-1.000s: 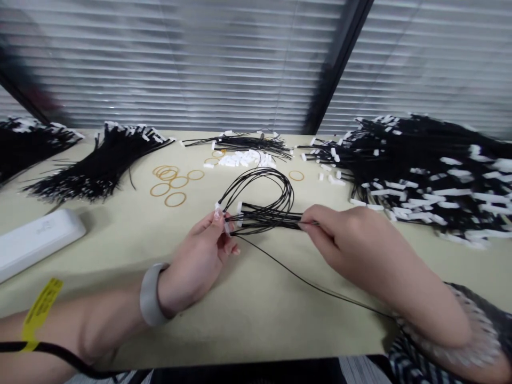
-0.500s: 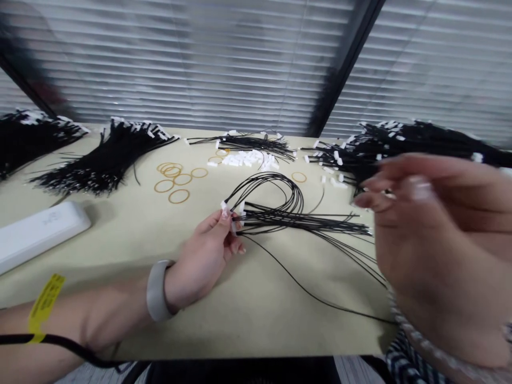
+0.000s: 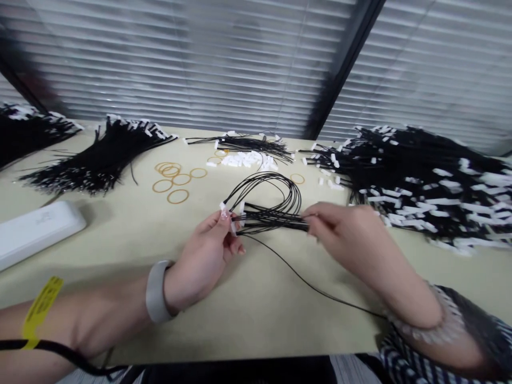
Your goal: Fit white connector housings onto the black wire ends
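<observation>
My left hand (image 3: 204, 253) pinches a small white connector (image 3: 234, 228) from which thin black wires (image 3: 272, 217) run off to the right. Some of these wires curl up into a loop (image 3: 296, 194) above the straight ones. One single wire (image 3: 294, 272) trails away toward the lower right. At the right part of the bundle, my right hand (image 3: 356, 237) has thumb and forefinger closed on a black wire. The wire's tip and the far ends of the bundle are hidden by that hand.
Loose white connectors (image 3: 250, 160) lie in a heap behind the loop. Yellow rubber bands (image 3: 178, 196) are to their left. Large wire bundles lie at left (image 3: 100, 154) and right (image 3: 404, 165). A white power bank (image 3: 40, 229) lies at the left.
My right hand has come down and left from close to the camera to the wire bundle, uncovering the large pile at right. The left hand has stayed in place.
</observation>
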### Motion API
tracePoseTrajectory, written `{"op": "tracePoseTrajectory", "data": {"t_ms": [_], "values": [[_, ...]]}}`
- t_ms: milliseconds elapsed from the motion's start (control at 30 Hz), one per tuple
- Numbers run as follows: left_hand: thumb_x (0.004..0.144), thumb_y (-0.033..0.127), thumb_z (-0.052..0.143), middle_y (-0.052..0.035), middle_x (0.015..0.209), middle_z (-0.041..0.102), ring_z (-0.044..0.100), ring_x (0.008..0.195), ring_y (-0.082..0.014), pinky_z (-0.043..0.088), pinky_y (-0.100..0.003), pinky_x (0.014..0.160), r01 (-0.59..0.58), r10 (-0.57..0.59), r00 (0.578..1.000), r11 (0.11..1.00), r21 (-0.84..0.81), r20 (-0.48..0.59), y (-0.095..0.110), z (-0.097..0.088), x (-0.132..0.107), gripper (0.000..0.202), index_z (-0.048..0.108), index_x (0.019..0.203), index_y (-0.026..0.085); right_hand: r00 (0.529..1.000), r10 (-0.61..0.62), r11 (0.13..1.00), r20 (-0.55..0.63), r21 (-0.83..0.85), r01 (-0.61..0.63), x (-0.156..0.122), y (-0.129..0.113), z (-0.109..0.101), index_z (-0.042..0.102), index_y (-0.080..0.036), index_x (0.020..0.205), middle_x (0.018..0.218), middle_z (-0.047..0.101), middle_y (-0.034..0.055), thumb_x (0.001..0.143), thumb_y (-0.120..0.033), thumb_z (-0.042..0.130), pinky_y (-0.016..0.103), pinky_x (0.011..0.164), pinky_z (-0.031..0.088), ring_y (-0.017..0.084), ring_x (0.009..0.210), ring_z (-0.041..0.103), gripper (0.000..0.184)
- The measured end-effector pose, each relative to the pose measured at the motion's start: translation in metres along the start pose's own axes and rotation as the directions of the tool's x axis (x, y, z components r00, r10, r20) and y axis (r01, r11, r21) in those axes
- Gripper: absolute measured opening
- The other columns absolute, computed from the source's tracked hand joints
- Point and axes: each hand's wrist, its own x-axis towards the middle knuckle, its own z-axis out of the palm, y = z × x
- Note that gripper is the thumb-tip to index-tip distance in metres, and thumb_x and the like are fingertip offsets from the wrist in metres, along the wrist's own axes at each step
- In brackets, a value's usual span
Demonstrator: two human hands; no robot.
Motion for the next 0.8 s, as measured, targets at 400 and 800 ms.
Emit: {"op": "tracePoseTrajectory", "data": {"t_ms": [400,800], "values": [[0.087,0.039,0.047,0.0035,0.067,0.049,0.043,0.045,-0.0048,0.041,-0.022,0.048,-0.112,0.074,0.984,0.962,0.249,0.16,-0.009,-0.007,0.003,0.026,0.053,0.078,0.015,0.995,0.009,0.903,-0.099,0.428,0.034,0.005,-0.048,-0.013,0.048,-0.033,0.121,0.073,0.061,-0.0019,0.083,-0.011,0.052,0.023,0.043,0.042,0.01,0.056,0.054,0.044],[0.087,0.038,0.045,0.005,0.063,0.045,0.042,0.044,-0.0043,0.04,-0.021,0.046,-0.183,0.04,0.947,0.881,0.436,0.318,-0.008,-0.008,-0.003,0.024,0.05,0.079,0.016,0.943,-0.225,0.972,0.247,-0.006,0.233,0.007,-0.033,0.009,0.064,-0.013,0.075,0.07,0.06,0.0005,0.083,-0.012,0.052,0.018,0.061,0.04,0.006,0.066,0.052,0.015]]}}
